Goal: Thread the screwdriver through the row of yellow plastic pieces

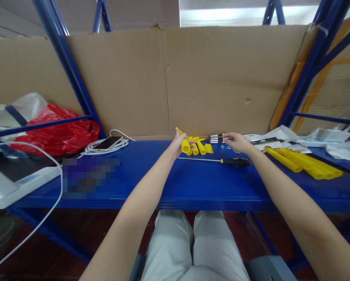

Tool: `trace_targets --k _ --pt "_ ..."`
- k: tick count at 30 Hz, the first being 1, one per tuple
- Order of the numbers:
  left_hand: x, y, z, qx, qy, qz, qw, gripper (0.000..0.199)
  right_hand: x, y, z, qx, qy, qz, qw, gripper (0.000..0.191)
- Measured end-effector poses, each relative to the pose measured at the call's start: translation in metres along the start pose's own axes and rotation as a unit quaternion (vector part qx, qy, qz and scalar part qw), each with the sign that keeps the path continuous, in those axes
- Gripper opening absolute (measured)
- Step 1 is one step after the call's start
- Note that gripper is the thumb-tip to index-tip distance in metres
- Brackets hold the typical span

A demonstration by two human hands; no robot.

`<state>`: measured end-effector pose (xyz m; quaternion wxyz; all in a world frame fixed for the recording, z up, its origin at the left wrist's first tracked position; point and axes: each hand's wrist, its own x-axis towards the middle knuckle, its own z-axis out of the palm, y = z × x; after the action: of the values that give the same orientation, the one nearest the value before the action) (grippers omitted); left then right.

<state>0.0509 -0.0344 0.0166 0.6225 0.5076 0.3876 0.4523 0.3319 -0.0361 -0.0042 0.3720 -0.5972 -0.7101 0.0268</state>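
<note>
The left hand [179,143] holds 1 yellow tube [186,146] over the blue table [204,183] (likely light and stiff; grab its middle). The right hand [236,141] is by striped pieces [216,138]; I can't tell its grip.

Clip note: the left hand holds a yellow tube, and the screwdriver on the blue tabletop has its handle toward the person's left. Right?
No: the head view shows the screwdriver with its handle toward the person's right. The left hand does hold a yellow tube.
</note>
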Motion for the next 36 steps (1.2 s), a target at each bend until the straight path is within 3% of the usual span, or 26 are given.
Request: trace_targets --k 5,10,16,22,28,36 --pt "0.005 -0.004 -0.01 0.03 -0.127 -0.005 0.991 0.093 -0.007 -0.01 -0.004 -0.005 -0.098 -0.006 0.995 0.019" --pt "0.008 -0.007 -0.014 0.068 -0.228 -0.033 0.971 0.096 -0.019 -0.015 -0.017 0.001 -0.27 0.044 0.962 0.041" --pt "0.007 -0.009 -0.01 0.153 -0.265 -0.068 0.95 0.096 -0.024 -0.015 -0.023 -0.068 -0.332 0.016 0.941 0.067" --pt "0.011 -0.015 -0.01 0.189 -0.262 -0.064 0.944 0.098 -0.021 -0.008 -0.018 -0.121 -0.355 0.017 0.927 0.064" --pt "0.01 -0.016 -0.01 0.204 -0.275 -0.063 0.937 0.104 -0.02 -0.009 -0.015 -0.142 -0.341 0.005 0.929 0.046" --pt "0.007 -0.013 -0.01 0.207 -0.263 -0.048 0.941 0.101 -0.02 -0.001 -0.019 -0.088 -0.252 -0.015 0.964 0.034"
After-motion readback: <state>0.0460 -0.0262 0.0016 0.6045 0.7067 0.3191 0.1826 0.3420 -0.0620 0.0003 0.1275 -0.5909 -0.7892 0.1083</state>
